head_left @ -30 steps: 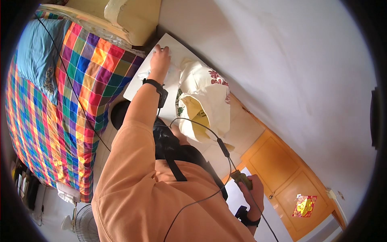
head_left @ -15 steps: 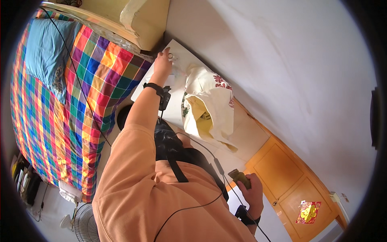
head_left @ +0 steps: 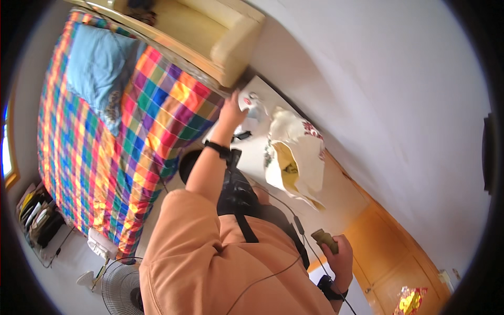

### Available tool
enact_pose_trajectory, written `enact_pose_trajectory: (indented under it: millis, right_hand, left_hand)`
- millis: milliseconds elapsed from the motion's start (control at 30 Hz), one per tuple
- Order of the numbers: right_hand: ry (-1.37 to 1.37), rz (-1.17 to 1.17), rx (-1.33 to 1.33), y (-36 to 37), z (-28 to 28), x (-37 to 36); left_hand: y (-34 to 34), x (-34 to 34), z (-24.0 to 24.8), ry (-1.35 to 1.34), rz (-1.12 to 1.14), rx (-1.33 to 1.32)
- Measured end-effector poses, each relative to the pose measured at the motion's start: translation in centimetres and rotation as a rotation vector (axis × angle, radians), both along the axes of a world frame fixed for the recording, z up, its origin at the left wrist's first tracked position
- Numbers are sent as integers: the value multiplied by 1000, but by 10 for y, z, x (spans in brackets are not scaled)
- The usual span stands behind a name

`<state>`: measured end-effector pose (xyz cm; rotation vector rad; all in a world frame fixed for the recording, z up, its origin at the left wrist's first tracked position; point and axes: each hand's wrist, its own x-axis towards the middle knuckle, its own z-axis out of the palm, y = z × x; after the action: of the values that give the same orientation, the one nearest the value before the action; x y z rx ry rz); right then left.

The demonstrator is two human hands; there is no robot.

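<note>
Here, the left hand (head_left: 232,109) lies open on the white table (head_left: 253,144); beside it, an open cloth bag (head_left: 294,157); the right hand (head_left: 340,253) grips an olive object (head_left: 325,240).

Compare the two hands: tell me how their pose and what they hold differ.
The left hand is stretched far forward, reaching onto the white tabletop; the right hand is pulled back near the body. The left hand's grip cannot be told; the right hand is closed on a small olive-green object. Both wear dark wristbands.
</note>
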<state>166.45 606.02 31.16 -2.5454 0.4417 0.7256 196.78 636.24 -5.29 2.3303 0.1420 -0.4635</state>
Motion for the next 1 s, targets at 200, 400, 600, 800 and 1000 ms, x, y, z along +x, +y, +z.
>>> enact_pose_trajectory:
  millis: [200,400,600,800,1000]
  right_hand:
    - [-120,42,51,6,3,29]
    - [-227,111,71,29,11,60]
    - [-246,85,30,49,28,73]
    - [-219,66,14,56,33,72]
    - [-219,69,4,59,34,80]
  left_hand:
    - [72,26,170,-312,330,-25]
    - [159,160,252,-1010,158,273]
    - [176,236,244,-607,23,645]
    - [174,255,240,-450,145,515]
    - [167,250,245,-309,-68,659]
